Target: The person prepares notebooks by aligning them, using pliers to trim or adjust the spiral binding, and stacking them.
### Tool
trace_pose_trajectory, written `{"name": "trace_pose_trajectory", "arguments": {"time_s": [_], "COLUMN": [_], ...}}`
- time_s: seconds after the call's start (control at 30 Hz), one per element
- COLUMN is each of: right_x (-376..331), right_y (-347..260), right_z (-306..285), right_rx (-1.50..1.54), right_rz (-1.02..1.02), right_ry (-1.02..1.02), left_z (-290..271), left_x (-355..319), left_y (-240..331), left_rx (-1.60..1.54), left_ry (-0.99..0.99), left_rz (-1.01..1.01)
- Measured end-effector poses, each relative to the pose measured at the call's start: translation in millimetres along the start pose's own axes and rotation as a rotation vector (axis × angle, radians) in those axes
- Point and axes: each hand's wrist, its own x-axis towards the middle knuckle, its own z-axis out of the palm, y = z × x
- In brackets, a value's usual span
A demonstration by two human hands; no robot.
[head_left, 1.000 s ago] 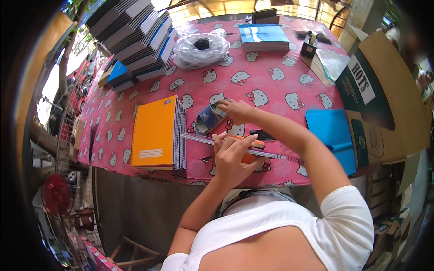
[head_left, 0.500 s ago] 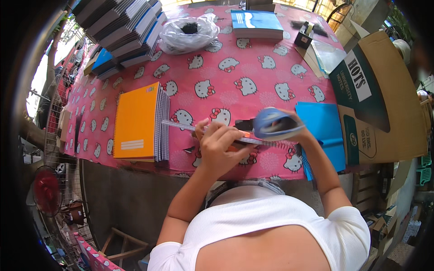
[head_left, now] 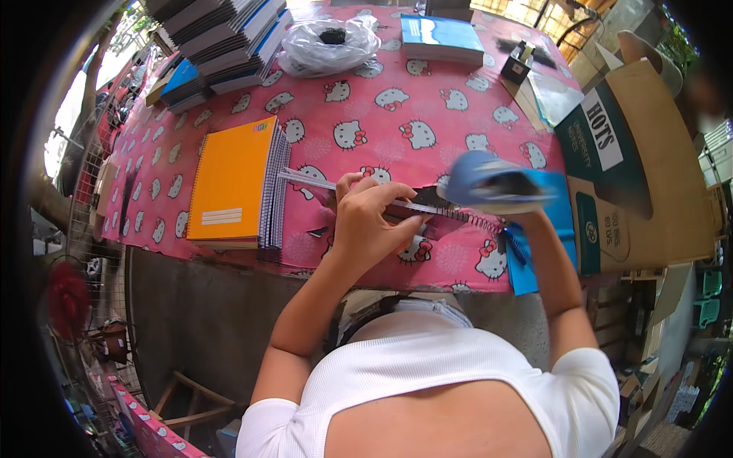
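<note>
My left hand point(head_left: 372, 214) is closed on a thin notebook point(head_left: 408, 206) held on its edge, the thumb on the near side and fingers over the top. From the notebook's right end runs a dark wire coil point(head_left: 482, 222). A blue and white loop-shaped thing point(head_left: 489, 179), smeared by motion, is above the coil and moves with my right hand point(head_left: 529, 219). The fingers of that hand are hidden behind it. Under my right wrist lie blue cover sheets point(head_left: 563, 229) with a dark blue coil point(head_left: 517, 246) on them.
Orange spiral notebooks point(head_left: 233, 179) are stacked at the left. Tall notebook piles point(head_left: 221, 46), a plastic bag point(head_left: 324, 57) with black coils, blue-covered books point(head_left: 441, 40) and a tape dispenser point(head_left: 518, 62) stand farther back. A cardboard box point(head_left: 634, 168) flanks the right edge.
My right hand and the blue loop-shaped thing have moved up and to the right, showing more of the coil. My left hand still grips the notebook. The whole view has shifted slightly.
</note>
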Motion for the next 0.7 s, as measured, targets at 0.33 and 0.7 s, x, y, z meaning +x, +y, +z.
{"name": "trace_pose_trajectory", "arguments": {"time_s": [0.33,0.7], "right_x": [6.9,23.7], "right_y": [-3.1,-21.2], "right_z": [21.9,29.1], "right_rx": [-0.333,-0.192], "right_rz": [0.085,-0.305], "right_ry": [-0.103,0.006], "left_z": [-3.5,-19.9], "left_x": [2.3,3.2], "left_y": [-1.0,-26.3], "left_rx": [-0.017,0.112], "left_ry": [-0.032,0.051], "left_rz": [0.000,0.022]}}
